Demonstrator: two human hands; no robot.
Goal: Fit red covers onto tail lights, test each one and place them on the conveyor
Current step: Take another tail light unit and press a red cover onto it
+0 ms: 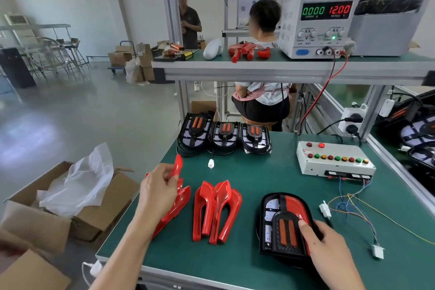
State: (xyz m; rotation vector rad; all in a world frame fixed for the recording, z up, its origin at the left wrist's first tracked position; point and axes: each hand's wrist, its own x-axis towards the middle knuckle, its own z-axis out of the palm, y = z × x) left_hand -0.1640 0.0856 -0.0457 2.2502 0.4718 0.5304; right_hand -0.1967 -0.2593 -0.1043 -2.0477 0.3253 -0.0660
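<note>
Glossy red cover (177, 167), curved, translucent

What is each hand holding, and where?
Left hand pinches a red cover near its lower end; right hand grips the tail light at its right edge.

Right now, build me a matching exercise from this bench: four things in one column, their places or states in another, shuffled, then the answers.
Things
1. Left hand
2. Right hand
3. Power supply
4. Three uncovered tail lights

Places or states
A. On the upper shelf, display reading 12.00
B. In a row at the bench's far edge
C. Pinching a red cover lifted off the bench
D. Resting on the near tail light, which has a red cover on one side

Pairs: 1-C, 2-D, 3-A, 4-B
</note>
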